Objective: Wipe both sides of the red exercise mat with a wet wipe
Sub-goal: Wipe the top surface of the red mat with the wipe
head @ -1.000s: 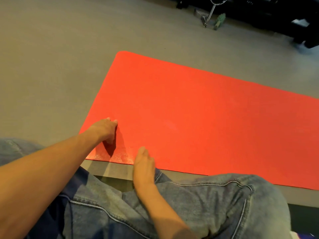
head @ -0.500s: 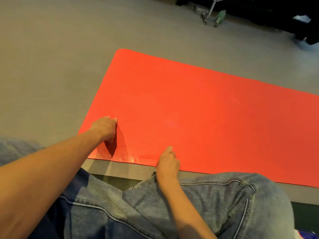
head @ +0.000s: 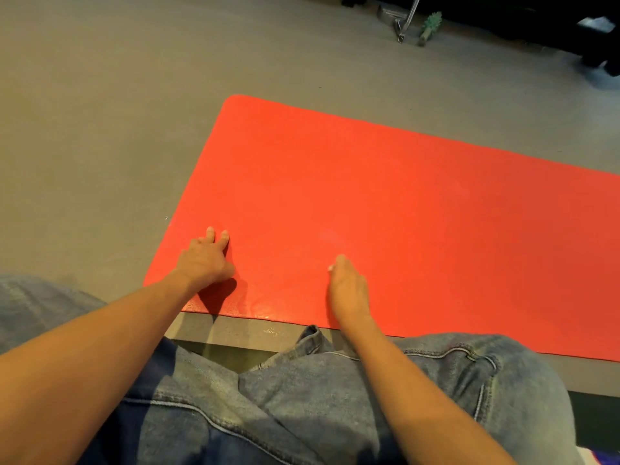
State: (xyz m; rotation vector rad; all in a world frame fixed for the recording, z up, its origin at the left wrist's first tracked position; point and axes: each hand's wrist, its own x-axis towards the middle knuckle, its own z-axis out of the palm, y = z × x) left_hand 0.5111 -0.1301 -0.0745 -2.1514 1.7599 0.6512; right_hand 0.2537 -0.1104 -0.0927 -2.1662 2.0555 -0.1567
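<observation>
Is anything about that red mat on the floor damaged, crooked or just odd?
Mostly no: the red exercise mat lies flat on the grey floor. Only a glossy, speckled patch along its near edge, between the left hand and right hand, stands out; wet or worn, I cannot tell.

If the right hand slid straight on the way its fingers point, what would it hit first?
Nothing, as far as the view shows. The right hand lies flat on the red mat, fingers pointing away; ahead is only bare mat, then grey floor.
</observation>
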